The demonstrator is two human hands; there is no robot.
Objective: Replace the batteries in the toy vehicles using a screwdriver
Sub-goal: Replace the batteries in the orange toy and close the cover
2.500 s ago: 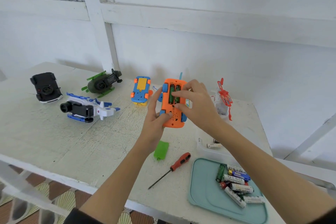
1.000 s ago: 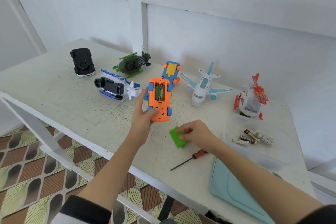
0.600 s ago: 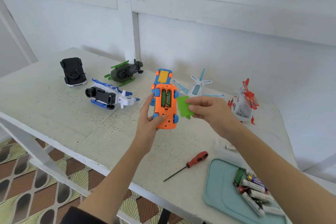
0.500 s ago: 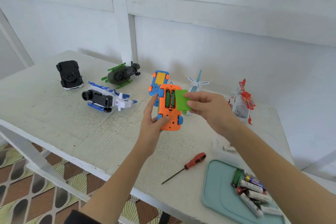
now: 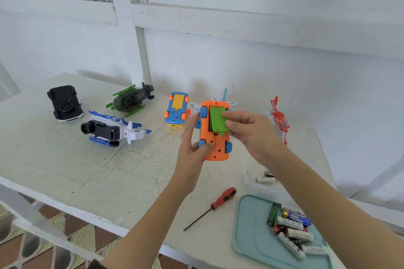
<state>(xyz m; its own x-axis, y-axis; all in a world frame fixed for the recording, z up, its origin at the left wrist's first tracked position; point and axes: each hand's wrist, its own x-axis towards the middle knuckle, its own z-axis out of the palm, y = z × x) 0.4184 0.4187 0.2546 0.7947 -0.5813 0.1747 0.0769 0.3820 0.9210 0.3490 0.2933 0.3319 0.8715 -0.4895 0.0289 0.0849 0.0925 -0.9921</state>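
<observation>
Far left on the white table point(image 5: 54, 159), at about ten o'clock from the hands, a black toy car point(image 5: 64, 102) lies on its back. Beside it at nine o'clock lies a blue-and-white toy craft point(image 5: 113, 130), and behind that a green helicopter point(image 5: 132, 100). A blue-and-yellow toy car point(image 5: 177, 109) lies belly-up at eleven o'clock.

At centre, the left hand point(image 5: 192, 148) grasps the orange toy car point(image 5: 215, 135) by its lower left side, thumb on the underside, and holds it above the table with the underside facing the camera. The right hand point(image 5: 251, 133) pinches the green battery cover point(image 5: 218, 119), which lies tilted over the battery bay, not yet flush.

At two o'clock stands a red-and-white helicopter point(image 5: 278, 120). At five o'clock the red-handled screwdriver point(image 5: 211, 208) lies on the table, gripped by neither hand. Right of it, a clear container point(image 5: 249, 179) holds at least two batteries point(image 5: 265, 179), partly hidden by the right forearm. Nearest the camera, at about four o'clock, the teal tray point(image 5: 251, 236) carries a loose heap of mixed batteries point(image 5: 290, 227) along its right side.
</observation>
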